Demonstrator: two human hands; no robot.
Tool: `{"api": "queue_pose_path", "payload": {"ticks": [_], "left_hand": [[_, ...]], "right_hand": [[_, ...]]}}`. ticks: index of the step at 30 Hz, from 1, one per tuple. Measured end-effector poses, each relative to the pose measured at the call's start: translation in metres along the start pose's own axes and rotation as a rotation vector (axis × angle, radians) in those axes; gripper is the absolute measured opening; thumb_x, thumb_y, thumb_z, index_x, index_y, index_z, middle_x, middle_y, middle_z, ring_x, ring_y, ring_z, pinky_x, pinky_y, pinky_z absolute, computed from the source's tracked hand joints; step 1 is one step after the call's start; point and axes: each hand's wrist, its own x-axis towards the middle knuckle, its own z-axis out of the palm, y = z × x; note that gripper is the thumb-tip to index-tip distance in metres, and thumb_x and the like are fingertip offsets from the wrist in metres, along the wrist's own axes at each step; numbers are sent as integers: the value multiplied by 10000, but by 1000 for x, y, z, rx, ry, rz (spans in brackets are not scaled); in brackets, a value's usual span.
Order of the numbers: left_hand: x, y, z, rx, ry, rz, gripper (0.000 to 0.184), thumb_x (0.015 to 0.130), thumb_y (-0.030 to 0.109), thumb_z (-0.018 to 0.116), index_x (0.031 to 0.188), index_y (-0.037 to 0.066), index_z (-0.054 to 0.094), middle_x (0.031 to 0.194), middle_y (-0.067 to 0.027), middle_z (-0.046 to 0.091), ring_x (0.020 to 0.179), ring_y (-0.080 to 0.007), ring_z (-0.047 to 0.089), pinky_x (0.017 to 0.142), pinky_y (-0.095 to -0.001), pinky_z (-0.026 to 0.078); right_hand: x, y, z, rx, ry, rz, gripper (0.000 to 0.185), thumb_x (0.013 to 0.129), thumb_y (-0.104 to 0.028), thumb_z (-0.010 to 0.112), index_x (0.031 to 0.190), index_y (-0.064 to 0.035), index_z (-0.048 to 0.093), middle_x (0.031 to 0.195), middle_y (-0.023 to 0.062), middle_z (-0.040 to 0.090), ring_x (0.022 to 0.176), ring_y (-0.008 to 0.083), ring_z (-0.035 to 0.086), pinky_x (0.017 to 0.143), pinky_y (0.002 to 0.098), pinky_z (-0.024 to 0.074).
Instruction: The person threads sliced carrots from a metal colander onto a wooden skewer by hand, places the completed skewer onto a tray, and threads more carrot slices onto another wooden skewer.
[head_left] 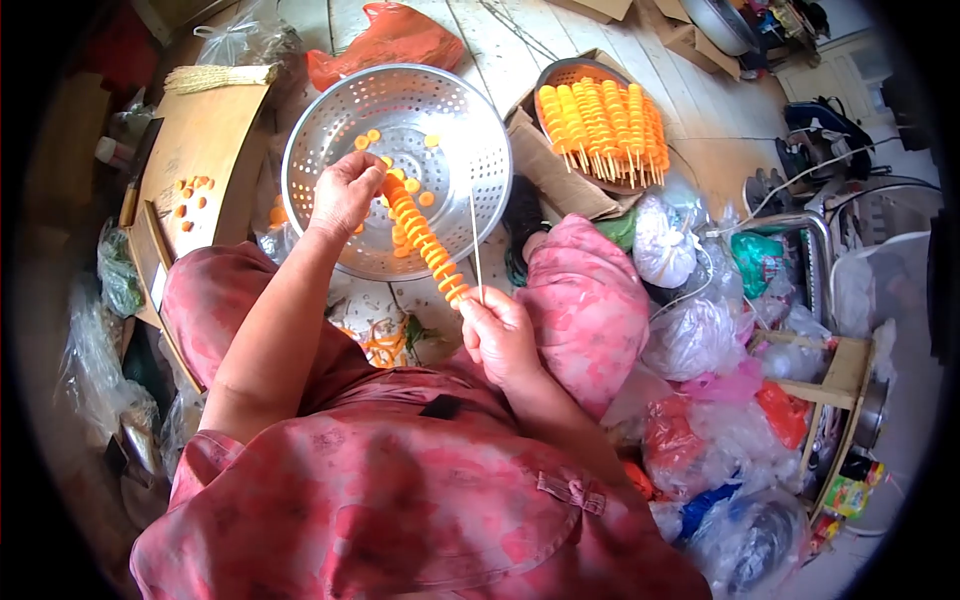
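"Grip first: what has the left hand [348, 192] got?"

"Thumb and fingers, pinched together at the far end of a carrot spiral [424, 240]."

"And the right hand [498, 330]?"

"Closed around the near end, with a thin bare stick [475, 225] poking up beside the spiral."

"So where's the spiral?"

"Slanting between both hands, over the near side of a metal colander [463, 110]. Whether a stick runs through it, I can't tell."

"What's in the colander?"

"Loose carrot slices [427, 199]. Beyond, to the right, a basket [578, 71] holds skewered spirals [590, 115]."
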Motion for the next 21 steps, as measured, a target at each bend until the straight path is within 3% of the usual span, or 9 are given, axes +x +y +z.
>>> {"api": "queue_pose_path", "payload": {"ticks": [3,6,7,10,12,15,17,21], "left_hand": [[-2,19,2,263,143,194,303,860,217,606,1079,8,584,923,-120,653,872,-172,620,766,-284,485],[-9,54,3,85,126,221,356,842,133,634,1160,14,527,1024,-110,607,847,-154,600,720,-264,489],[-13,69,3,45,76,229,344,871,107,585,1196,34,498,1052,-76,575,841,-131,590,716,-261,487],[-31,111,-7,10,-131,208,310,840,53,578,1144,20,523,1047,-55,580,846,-120,588,751,-261,484],[-44,127,-10,77,-135,307,311,821,33,572,1129,20,531,1049,-49,580,840,-113,589,774,-259,483],[-40,125,-23,95,-172,280,301,812,35,575,1110,17,539,1036,-44,579,829,-106,590,772,-256,484],[-32,120,-26,-8,-178,109,282,808,76,608,1078,10,559,968,-33,591,778,-91,579,695,-238,480],[-27,127,-19,20,-282,71,246,829,114,602,1054,21,564,934,-24,592,770,-93,591,697,-241,481]], "right_hand": [[2,-11,-5,67,27,-57,143,925,-126,510,893,-1,572,522,-4,439,375,51,349,347,192,256],[7,-47,-17,113,114,-146,155,927,-133,502,915,5,573,514,5,438,351,72,342,338,206,256],[13,-62,-27,104,148,-179,160,922,-146,511,910,0,575,516,7,442,357,74,350,336,210,263],[33,-117,-58,83,248,-295,153,916,-151,521,915,-10,579,524,4,450,374,71,364,338,207,273],[54,-139,-85,22,322,-369,146,914,-157,536,925,-18,581,525,-3,454,383,66,369,343,204,273],[88,-149,-123,-55,486,-348,146,925,-173,532,958,-39,580,546,-13,458,381,73,360,349,204,272],[109,-143,-145,-105,528,-323,139,919,-170,539,939,-41,588,541,-10,469,383,74,375,348,203,276],[149,-124,-171,-186,644,-226,142,911,-183,555,932,-48,594,532,1,494,378,88,411,339,218,294]]}}
